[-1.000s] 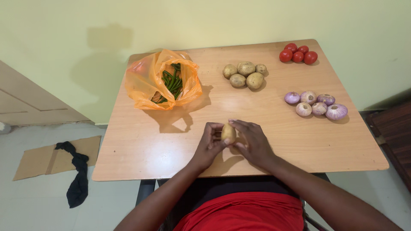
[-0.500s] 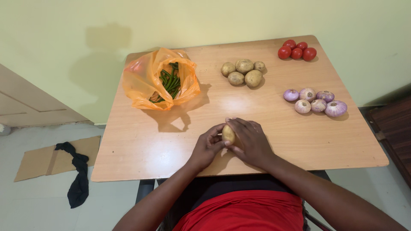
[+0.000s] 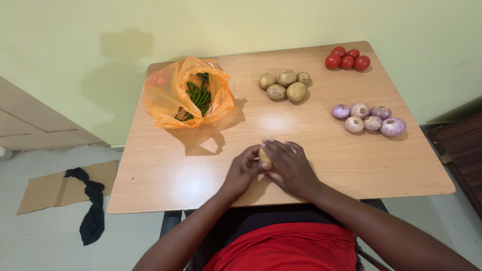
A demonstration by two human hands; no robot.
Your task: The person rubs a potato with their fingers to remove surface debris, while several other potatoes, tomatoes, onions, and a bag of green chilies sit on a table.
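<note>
Now more hidden, potato (image 3: 264,158) sits clasped between left hand (image 3: 242,170) and right hand (image 3: 288,166).

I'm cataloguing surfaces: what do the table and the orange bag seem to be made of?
The table looks like wood-pattern laminate, smooth and semi-glossy: uniform grain, soft glare patches. The orange bag seems thin plastic film: translucent, crinkled, green beans showing inside.

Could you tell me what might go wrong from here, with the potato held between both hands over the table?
The potato sits only between the fingertips of the left hand and right hand; a loose grip could let it drop and roll toward the table's near edge. The orange bag of green chillies lies open beside the left arm, so a sweep could snag it.
</note>
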